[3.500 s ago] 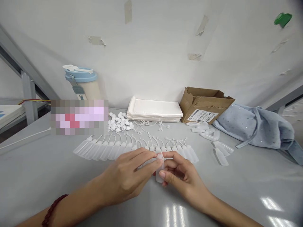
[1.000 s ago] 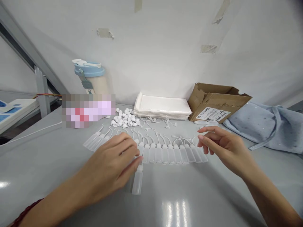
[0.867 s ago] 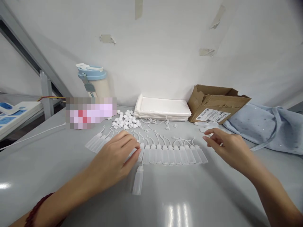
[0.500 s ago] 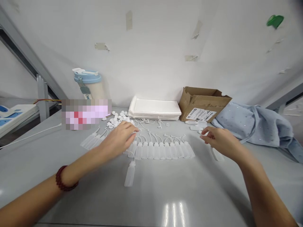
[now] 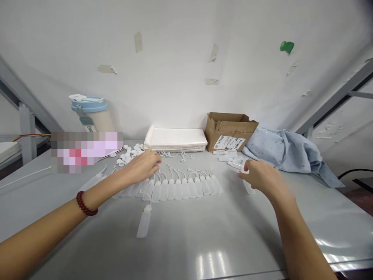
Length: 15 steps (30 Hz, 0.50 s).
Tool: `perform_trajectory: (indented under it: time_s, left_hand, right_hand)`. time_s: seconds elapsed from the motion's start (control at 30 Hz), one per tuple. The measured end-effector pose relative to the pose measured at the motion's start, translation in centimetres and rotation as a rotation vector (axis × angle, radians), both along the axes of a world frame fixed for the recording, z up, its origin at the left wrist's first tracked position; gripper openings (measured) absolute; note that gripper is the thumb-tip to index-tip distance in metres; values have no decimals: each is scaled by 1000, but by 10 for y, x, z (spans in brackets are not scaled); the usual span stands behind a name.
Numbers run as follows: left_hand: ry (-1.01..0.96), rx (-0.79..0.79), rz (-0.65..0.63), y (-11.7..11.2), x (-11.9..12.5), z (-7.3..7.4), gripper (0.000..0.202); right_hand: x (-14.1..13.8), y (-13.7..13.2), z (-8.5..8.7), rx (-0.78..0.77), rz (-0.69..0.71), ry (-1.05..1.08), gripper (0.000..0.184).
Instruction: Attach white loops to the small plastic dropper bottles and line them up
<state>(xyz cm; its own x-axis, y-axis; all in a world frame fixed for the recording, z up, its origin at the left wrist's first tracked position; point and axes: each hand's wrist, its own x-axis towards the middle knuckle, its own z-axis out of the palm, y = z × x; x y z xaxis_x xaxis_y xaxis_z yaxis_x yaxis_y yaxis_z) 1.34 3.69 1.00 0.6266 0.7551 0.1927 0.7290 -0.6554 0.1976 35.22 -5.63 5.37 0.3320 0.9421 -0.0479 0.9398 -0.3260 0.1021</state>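
A row of small translucent plastic bottles (image 5: 182, 189) with white cords at their necks lies across the table. Above the left part of this row is my left hand (image 5: 144, 167), palm down, fingers loosely curled and the thumb apart, with nothing visible in the grip. One corded bottle (image 5: 143, 223) lies alone in front of the row. On the right, my right hand (image 5: 259, 177) hovers with thumb and forefinger parted, beside a few loose clear bottles (image 5: 236, 164). Another bottle (image 5: 249, 187) is partly hidden beneath that hand.
White caps (image 5: 128, 154) are heaped at the back left, near a blue-lidded tumbler (image 5: 97, 116). Behind the row stand a stack of white envelopes (image 5: 177, 138), some loose white cords (image 5: 183, 155) and a cardboard box (image 5: 230, 130). A blue cloth (image 5: 279, 149) lies at right.
The view has swung to the right, so things on the table appear farther left. Both hands stay near the same bottles; my right thumb and forefinger have shifted slightly.
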Motion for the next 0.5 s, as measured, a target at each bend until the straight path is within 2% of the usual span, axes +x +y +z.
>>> perform_trajectory:
  time_s: [0.1, 0.23, 0.4, 0.5]
  left_hand:
    - [2, -9, -8, 2, -3, -5, 22]
    - [-14, -12, -10, 1, -3, -8, 24]
    - [-76, 19, 25, -12, -2, -1, 25]
    - [-212, 69, 65, -24, -3, 7, 21]
  right_hand:
    - [0, 0, 2, -91, -12, 52, 15]
    - [3, 0, 2, -119, -32, 77, 6]
    - [9, 0, -2, -140, -67, 90, 9]
    - [10, -1, -3, -140, -73, 103, 13]
